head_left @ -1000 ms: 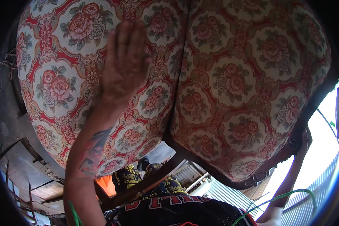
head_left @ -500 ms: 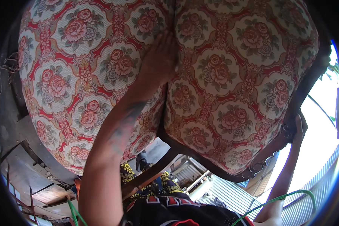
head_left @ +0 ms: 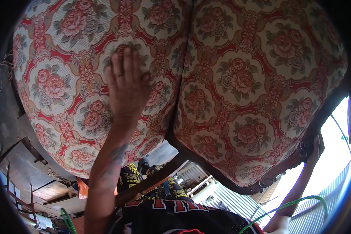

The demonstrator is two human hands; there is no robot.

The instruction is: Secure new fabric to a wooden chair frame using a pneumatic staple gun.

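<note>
An upholstered chair in red and cream floral fabric takes up most of the view. Its two padded sections, the left pad (head_left: 54, 113) and the right pad (head_left: 237, 105), meet along a dark crease. My left hand (head_left: 126, 87) lies flat on the left pad, fingers together and stretched out, with nothing held. At the right, my right hand (head_left: 315, 150) is wrapped round the dark carved wooden frame (head_left: 257, 188) that edges the right pad. Some of its fingers are hidden by the wood.
A curved wooden arm (head_left: 160, 175) of the chair passes close before my body. Corrugated metal sheets (head_left: 237, 199) appear beyond it. Wooden pieces (head_left: 52, 193) and an orange item (head_left: 82, 188) lie at lower left. A green cord (head_left: 296, 201) crosses near my right forearm.
My left hand has moved left and nearer, from beside the crease onto the middle of the left pad. The right pad appears shifted rightward; my right hand still grips the frame.
</note>
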